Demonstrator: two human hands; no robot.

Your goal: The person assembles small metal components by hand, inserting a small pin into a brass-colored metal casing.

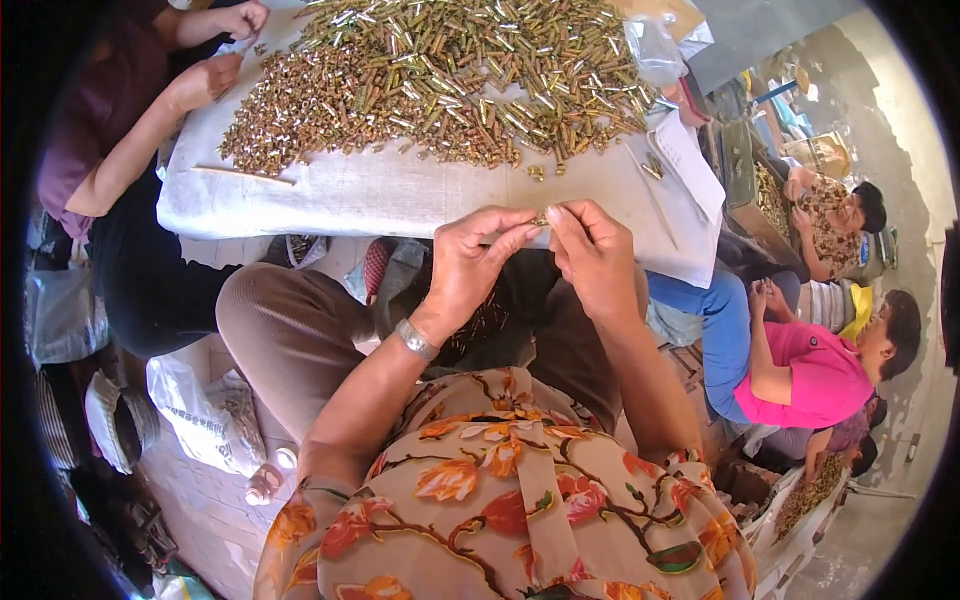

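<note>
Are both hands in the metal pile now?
No, the left hand and right hand meet at a small brassy piece, apart from the pile.

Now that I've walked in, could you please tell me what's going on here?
The person's left hand and right hand pinch a small metal piece between their fingers, at the near edge of the table. Beyond, a heap of metal parts lies on it. A co-worker in purple is at the left.
</note>
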